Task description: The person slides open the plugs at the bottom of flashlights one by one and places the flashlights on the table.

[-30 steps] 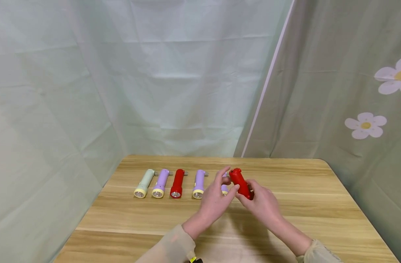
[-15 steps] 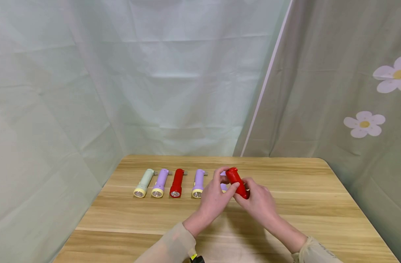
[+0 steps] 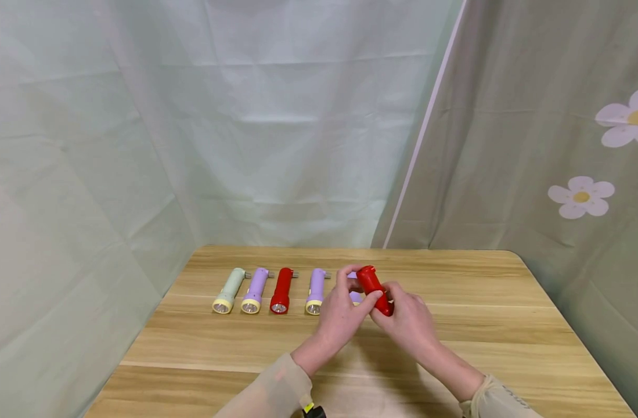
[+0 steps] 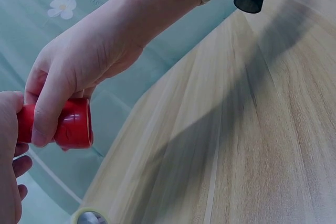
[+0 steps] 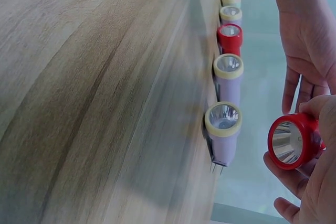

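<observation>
A red flashlight [image 3: 369, 281] is held tilted above the table between both hands. My left hand [image 3: 342, 305] has its thumb and bent index finger on the tail end. My right hand [image 3: 410, 316] grips the wider lamp end; in the left wrist view that hand [image 4: 79, 59] wraps its thumb over the red body. The right wrist view shows the flashlight's lens [image 5: 287, 142] facing the camera. Behind the left hand, a purple flashlight [image 3: 356, 297] is partly hidden.
Lying in a row on the wooden table [image 3: 486, 325] are a pale green flashlight [image 3: 232, 290], a purple flashlight [image 3: 256, 290], another red flashlight [image 3: 283, 290] and one more purple flashlight [image 3: 316, 290], several with metal prongs. Curtains [image 3: 298, 145] surround the table.
Both hands and the red flashlight have shifted slightly left. My left index finger has come in onto the tail end, and the flashlight has turned a little. The row has stayed put.
</observation>
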Motion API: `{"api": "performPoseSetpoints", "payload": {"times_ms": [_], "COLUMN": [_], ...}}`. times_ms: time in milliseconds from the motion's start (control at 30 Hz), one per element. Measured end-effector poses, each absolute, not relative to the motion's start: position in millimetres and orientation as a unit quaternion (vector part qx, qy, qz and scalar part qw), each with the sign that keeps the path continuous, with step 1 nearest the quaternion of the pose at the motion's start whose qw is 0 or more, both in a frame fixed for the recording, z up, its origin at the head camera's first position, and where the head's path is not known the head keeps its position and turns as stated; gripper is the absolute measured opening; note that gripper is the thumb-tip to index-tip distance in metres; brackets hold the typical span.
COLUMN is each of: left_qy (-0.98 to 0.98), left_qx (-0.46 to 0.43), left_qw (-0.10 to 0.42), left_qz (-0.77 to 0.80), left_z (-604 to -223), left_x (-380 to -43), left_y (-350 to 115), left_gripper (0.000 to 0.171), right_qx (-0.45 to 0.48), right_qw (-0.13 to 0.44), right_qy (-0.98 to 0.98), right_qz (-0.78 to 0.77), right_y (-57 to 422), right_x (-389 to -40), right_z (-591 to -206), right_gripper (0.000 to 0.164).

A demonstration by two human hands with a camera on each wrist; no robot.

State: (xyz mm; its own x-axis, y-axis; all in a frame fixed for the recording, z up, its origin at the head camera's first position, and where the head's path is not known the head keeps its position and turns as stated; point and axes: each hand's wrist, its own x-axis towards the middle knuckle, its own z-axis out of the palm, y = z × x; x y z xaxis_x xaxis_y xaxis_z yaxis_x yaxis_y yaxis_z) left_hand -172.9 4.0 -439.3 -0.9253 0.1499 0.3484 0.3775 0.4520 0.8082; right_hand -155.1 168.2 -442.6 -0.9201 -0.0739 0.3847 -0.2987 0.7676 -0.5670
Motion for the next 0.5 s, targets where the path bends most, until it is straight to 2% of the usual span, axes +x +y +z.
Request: {"api": "performPoseSetpoints", "payload": {"times_ms": [500], "left_qy": [-0.84], "left_qx": [-0.153], "left_qw": [0.116], "left_qz": [-0.507], "left_z": [-440.4], "left_x": [-172.6], "left_y": [3.8], "left_gripper": [0.06], "right_qx": [0.107], "right_qw": [0.181], "right_qy": [-0.928], "right_qz": [0.307], "right_y": [168.2], "right_x": [-156.1], "right_z": [-445.2], "right_gripper": [0.039]}}
